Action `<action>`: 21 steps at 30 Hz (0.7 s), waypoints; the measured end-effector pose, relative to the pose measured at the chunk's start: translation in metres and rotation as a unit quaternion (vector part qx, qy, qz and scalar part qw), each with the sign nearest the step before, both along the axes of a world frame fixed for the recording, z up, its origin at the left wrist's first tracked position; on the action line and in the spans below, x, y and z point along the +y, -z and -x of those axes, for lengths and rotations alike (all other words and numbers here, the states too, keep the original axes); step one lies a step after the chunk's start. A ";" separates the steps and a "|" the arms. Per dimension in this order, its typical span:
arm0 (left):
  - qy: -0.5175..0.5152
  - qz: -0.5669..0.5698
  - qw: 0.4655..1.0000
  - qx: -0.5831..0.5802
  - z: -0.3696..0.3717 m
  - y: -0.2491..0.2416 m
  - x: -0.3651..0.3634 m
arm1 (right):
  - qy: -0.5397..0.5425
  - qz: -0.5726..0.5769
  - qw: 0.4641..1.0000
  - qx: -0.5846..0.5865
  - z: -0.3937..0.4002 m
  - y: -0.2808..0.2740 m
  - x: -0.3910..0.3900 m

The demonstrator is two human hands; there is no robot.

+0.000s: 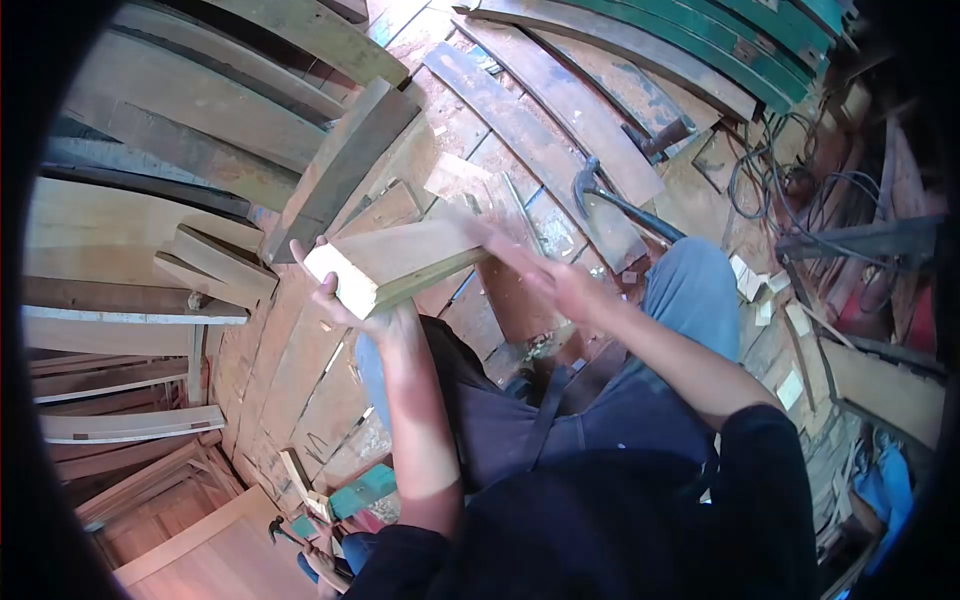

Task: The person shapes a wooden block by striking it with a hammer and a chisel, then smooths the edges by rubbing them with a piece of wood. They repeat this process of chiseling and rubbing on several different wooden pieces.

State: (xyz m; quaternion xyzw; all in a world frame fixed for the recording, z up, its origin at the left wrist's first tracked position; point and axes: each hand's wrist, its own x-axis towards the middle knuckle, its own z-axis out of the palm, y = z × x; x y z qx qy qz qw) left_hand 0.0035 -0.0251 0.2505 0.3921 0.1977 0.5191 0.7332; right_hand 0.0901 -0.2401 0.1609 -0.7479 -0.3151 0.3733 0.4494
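Note:
A short wooden board (405,250) with a pale, bright end rests in my left hand (350,300), whose fingers wrap round its near end. The board is tilted above my lap, its far end pointing away to the right. My right hand (545,275) is at that far end, its fingers smeared by motion; whether they touch the wood or hold anything, I cannot make out. Beyond my right knee lies a claw hammer (625,207) with a dark handle, its head on a plank.
Stacked timber (190,130) fills the left side. Green-painted boards (700,45) lie at the top right, above a coil of cable (775,175). Wood scraps (755,285) and shavings litter the floor. At the lower left, another person's hand (322,560) is near a hammer (280,530).

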 end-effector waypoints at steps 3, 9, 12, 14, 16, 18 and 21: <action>0.001 -0.019 1.000 0.008 -0.005 0.003 -0.006 | 0.006 -0.080 0.997 -0.012 -0.002 -0.010 0.006; 0.005 0.008 1.000 -0.004 0.003 0.000 -0.003 | -0.007 -0.165 0.986 0.028 0.026 -0.064 0.006; -0.007 -0.016 1.000 0.005 0.007 0.002 0.000 | 0.014 -0.021 0.999 0.021 0.011 -0.022 0.007; -0.016 -0.012 1.000 0.012 0.003 0.001 -0.006 | 0.000 -0.020 0.998 -0.065 0.013 -0.025 0.004; 0.006 -0.004 0.999 -0.034 0.003 0.003 -0.004 | -0.029 -0.084 0.996 -0.011 0.030 -0.078 0.003; 0.027 0.003 0.998 -0.051 0.009 0.009 0.001 | -0.031 -0.097 0.995 0.009 0.036 -0.072 -0.002; -0.025 -0.009 1.000 0.002 0.007 0.008 0.002 | 0.009 -0.104 0.994 -0.023 0.030 0.001 -0.007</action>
